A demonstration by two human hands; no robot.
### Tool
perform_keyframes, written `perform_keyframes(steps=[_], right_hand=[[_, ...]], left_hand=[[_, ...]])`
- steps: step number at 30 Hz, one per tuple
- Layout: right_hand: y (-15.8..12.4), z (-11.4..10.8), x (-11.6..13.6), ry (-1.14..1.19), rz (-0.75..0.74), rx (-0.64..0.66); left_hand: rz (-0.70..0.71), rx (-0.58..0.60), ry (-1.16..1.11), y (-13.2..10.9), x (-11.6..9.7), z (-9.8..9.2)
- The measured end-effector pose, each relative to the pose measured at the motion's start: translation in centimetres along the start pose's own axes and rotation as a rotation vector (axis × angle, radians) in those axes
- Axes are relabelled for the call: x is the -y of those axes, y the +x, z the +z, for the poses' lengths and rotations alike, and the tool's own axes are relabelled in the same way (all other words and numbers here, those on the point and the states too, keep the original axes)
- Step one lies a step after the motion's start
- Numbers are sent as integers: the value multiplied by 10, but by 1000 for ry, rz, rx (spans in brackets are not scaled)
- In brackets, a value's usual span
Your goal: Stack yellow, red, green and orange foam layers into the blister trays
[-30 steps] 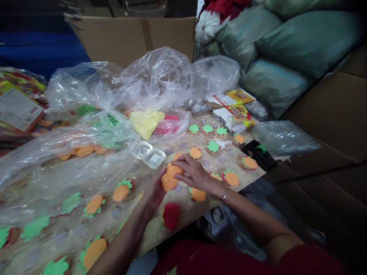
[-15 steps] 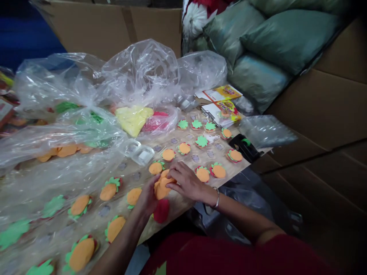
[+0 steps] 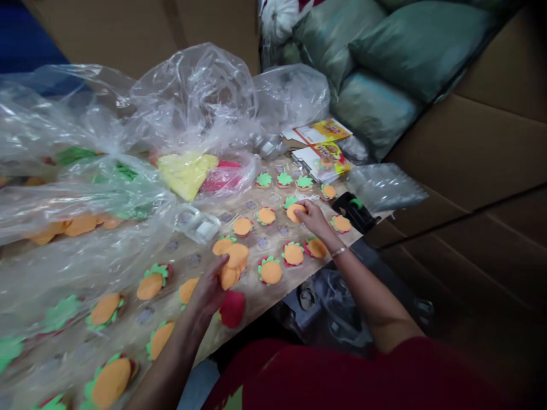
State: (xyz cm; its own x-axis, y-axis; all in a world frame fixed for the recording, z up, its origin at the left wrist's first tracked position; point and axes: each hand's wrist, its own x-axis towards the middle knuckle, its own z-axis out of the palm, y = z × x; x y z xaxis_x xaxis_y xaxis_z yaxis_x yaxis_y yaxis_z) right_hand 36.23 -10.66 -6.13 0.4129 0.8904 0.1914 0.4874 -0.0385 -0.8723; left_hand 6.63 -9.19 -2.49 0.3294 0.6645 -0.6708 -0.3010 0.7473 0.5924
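My left hand grips several orange foam discs, fanned out beyond its thumb. Farther right, my right hand pinches one orange disc over a green leaf-shaped piece, partly covering it. Around my hands lie layered stacks with orange tops over green and red pieces, such as the stack between my hands and the table's front edge. A red piece is just below my left hand. Small clear plastic trays sit among the stacks.
Large clear plastic bags cover the back and left of the table. Printed cards, a black holder and a clear bag are at the right. Green sacks and cardboard boxes stand beyond.
My right hand has moved away from my left, up and to the right, with one orange disc. My left hand keeps the other discs. The view has shifted slightly.
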Motion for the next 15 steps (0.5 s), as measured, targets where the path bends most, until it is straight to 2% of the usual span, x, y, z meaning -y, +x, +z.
perform_keyframes(steps=[3, 6, 11, 15], right_hand=[[42, -15, -30, -86, 59, -21], [61, -10, -42, -176, 51, 46], [63, 5, -46, -365, 61, 117], [54, 8, -38, -611, -8, 45]], left_hand=[[-17, -8, 11, -2, 1, 3], [-33, -10, 12, -2, 4, 7], [-15, 39, 1, 3, 8, 3], [19, 87, 9, 4, 11, 0]])
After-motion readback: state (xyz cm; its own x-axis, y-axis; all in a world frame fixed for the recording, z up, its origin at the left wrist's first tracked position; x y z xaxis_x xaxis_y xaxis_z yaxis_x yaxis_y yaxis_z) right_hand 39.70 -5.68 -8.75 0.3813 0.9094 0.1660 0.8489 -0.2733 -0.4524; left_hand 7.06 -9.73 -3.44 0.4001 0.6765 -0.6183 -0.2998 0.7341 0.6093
